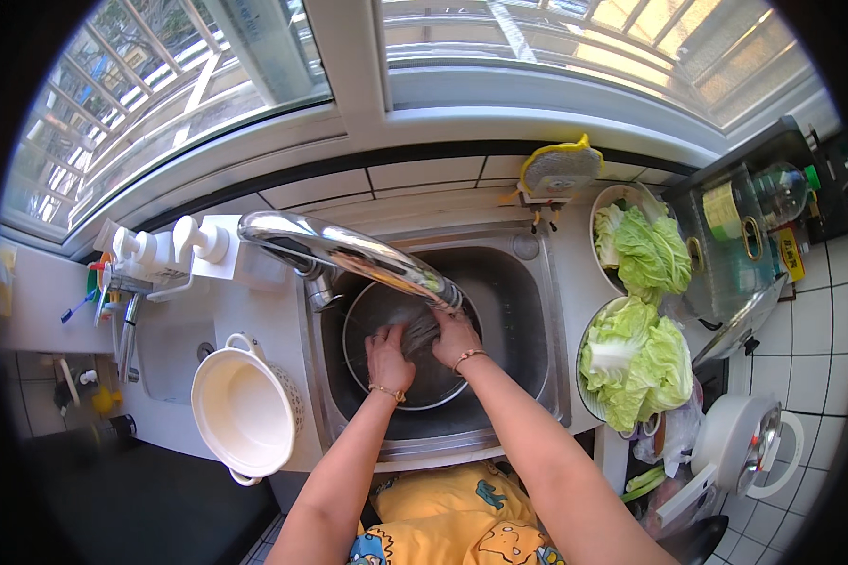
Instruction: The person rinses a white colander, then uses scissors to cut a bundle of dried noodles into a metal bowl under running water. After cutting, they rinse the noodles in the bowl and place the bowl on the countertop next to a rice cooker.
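Note:
A round metal basin point(357, 374) sits inside the stainless steel sink point(516, 367). Both of my hands reach down into it, under the chrome faucet point(353, 247). My left hand point(390, 359) is at the basin's middle left, palm down with bent fingers. Just below the spout is my right hand point(456, 339), its fingers pointing at the faucet's mouth. Between the hands shows a clear, streaky patch point(420, 333); whether it is running water or something translucent, I cannot tell. Blur and water hide what my fingers touch.
Left of the sink stands a cream two-handled pot point(244, 409), with pump bottles point(201, 240) behind it. On the right, napa cabbage leaves point(636, 360) fill two bowls. A sponge holder point(558, 176) is at the back. A white appliance point(735, 445) stands at far right.

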`<move>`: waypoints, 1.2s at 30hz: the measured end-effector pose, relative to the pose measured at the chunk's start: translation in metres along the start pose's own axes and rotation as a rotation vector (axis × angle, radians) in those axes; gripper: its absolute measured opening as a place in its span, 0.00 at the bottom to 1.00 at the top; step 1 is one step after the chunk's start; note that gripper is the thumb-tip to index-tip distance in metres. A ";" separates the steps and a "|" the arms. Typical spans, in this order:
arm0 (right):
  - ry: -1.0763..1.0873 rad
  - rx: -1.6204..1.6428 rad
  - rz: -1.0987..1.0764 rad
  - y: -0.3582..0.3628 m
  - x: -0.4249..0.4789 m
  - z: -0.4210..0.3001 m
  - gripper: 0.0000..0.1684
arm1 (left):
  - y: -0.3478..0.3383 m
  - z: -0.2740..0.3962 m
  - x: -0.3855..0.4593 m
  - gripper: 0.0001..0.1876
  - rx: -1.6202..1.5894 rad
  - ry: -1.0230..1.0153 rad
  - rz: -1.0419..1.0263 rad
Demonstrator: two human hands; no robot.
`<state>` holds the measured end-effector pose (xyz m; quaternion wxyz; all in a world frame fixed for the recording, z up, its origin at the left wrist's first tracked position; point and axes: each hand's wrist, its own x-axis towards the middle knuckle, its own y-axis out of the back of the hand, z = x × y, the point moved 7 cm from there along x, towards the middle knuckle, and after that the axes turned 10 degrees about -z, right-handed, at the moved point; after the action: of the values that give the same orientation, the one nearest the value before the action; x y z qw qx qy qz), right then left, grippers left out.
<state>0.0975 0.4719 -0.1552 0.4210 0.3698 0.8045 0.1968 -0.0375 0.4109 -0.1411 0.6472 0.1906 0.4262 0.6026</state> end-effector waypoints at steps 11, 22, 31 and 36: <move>0.237 -0.354 0.047 0.045 -0.055 -0.059 0.33 | 0.010 -0.003 -0.039 0.44 0.247 0.093 -0.196; -0.093 -0.346 -0.274 -0.051 0.013 0.000 0.48 | -0.058 -0.032 0.009 0.47 -0.079 0.167 -0.153; -0.064 -0.401 -0.095 0.012 -0.033 -0.064 0.38 | 0.020 -0.011 -0.005 0.29 -0.349 0.015 0.008; 0.356 -0.565 0.054 -0.022 0.014 -0.088 0.27 | 0.014 -0.011 -0.037 0.27 -0.096 0.069 0.005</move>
<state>0.0106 0.4680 -0.1265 0.3545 0.2195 0.7690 0.4846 -0.0511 0.3761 -0.1249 0.6392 0.1395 0.4184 0.6300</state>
